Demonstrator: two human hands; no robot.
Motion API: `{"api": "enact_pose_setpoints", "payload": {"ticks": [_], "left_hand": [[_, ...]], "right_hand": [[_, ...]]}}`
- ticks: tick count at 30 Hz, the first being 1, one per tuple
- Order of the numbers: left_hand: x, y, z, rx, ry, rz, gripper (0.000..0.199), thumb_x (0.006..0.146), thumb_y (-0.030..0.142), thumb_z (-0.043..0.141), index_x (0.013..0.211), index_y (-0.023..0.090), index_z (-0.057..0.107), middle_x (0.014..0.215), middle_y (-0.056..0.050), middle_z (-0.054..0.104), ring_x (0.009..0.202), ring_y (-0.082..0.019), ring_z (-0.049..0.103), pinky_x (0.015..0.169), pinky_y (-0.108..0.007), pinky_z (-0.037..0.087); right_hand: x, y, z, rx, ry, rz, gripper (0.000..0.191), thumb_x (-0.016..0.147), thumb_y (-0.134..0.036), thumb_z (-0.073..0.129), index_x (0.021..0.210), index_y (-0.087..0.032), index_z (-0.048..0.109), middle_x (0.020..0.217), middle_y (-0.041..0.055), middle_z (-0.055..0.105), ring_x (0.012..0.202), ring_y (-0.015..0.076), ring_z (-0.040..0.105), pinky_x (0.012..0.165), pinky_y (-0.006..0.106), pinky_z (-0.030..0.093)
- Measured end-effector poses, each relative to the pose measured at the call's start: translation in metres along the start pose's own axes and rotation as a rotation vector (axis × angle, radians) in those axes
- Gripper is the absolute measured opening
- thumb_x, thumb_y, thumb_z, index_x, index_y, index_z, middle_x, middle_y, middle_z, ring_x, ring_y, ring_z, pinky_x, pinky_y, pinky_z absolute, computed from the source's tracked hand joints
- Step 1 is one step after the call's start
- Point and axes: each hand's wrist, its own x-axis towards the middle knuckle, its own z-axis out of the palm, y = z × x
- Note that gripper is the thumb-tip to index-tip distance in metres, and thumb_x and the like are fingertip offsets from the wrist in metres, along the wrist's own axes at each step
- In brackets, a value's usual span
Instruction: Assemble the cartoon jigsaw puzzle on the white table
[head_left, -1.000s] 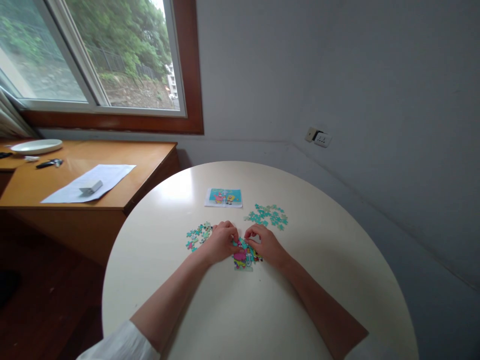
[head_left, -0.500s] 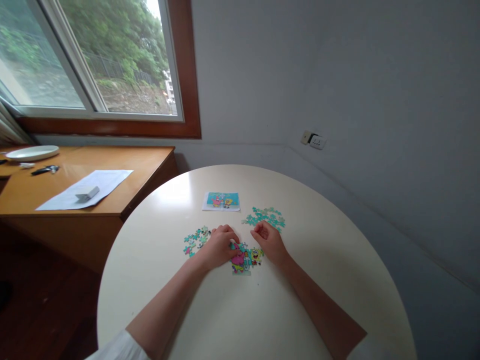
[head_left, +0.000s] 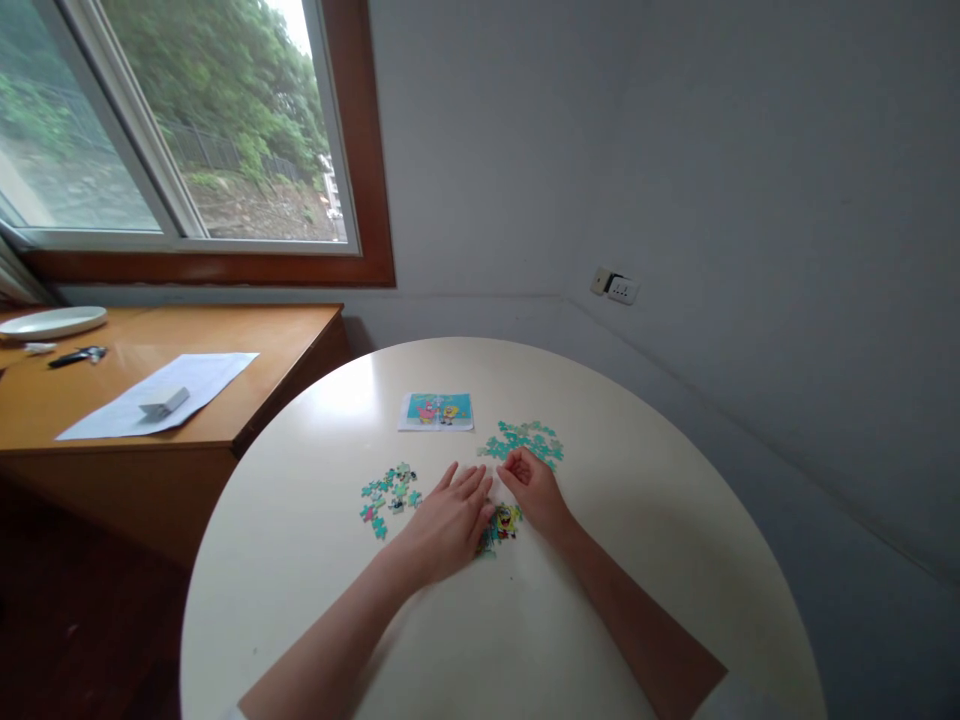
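My left hand [head_left: 454, 515] lies flat with fingers spread over the left part of a partly joined puzzle [head_left: 508, 520], hiding most of it; a yellow cartoon face shows at its right. My right hand [head_left: 532, 485] is just right of and above the joined part, its thumb and index finger pinched together; whether a piece is between them is too small to tell. Teal loose pieces [head_left: 529, 436] lie just beyond it. Another group of loose pieces [head_left: 397, 485] sits left of my left hand. Farther back is a picture card [head_left: 439, 411] showing a pink and a yellow figure.
The round white table [head_left: 645, 600] holds all the puzzle parts. At the left, a wooden desk [head_left: 285, 335] carries a paper sheet [head_left: 217, 372], a small white block [head_left: 164, 402], a white plate [head_left: 56, 322] and dark keys [head_left: 79, 357]. A wall socket [head_left: 622, 290] is at the back.
My left hand has flattened and spread over the joined puzzle, covering the pink figure. My right hand keeps its pinch near the same place. The view has shifted slightly.
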Motion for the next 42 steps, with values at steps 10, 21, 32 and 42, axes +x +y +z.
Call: {"api": "enact_pose_setpoints", "payload": {"ticks": [10,21,32,42], "left_hand": [[-0.008,0.015,0.035,0.211,-0.1,-0.1,0.069,0.087,0.053,0.012,0.136,0.006,0.027,0.142,-0.014,0.025,0.133,-0.025,0.017,0.109,-0.042,0.013],[-0.01,0.015,0.038,0.205,-0.065,-0.134,0.067,0.087,0.051,0.019,0.134,0.005,0.03,0.14,-0.017,0.028,0.132,-0.026,0.022,0.107,-0.044,0.016],[-0.004,0.028,0.024,0.151,0.053,-0.055,0.065,0.088,0.048,0.019,0.139,0.008,0.016,0.145,-0.014,0.018,0.134,-0.025,0.01,0.108,-0.045,0.012],[-0.01,0.024,0.039,0.173,-0.057,-0.049,0.066,0.087,0.052,0.017,0.137,0.009,0.024,0.142,-0.014,0.027,0.132,-0.027,0.02,0.107,-0.049,0.014]], "right_hand": [[0.0,0.005,0.001,0.008,-0.009,-0.001,0.016,0.068,-0.027,0.057,0.065,-0.02,0.044,0.058,-0.0048,0.043,0.052,0.01,0.042,0.051,0.024,0.037],[-0.001,0.002,0.001,0.012,0.0,0.002,0.016,0.068,-0.028,0.058,0.065,-0.02,0.044,0.058,-0.0048,0.044,0.052,0.0101,0.043,0.052,0.024,0.038],[-0.001,-0.003,0.0,0.067,0.002,0.034,0.013,0.064,-0.025,0.056,0.063,-0.02,0.043,0.058,-0.0047,0.046,0.052,0.0101,0.044,0.051,0.023,0.038],[0.0,0.0,0.0,0.031,0.017,0.028,0.013,0.066,-0.027,0.055,0.064,-0.021,0.043,0.055,-0.0052,0.044,0.052,0.0109,0.045,0.053,0.025,0.04]]}}
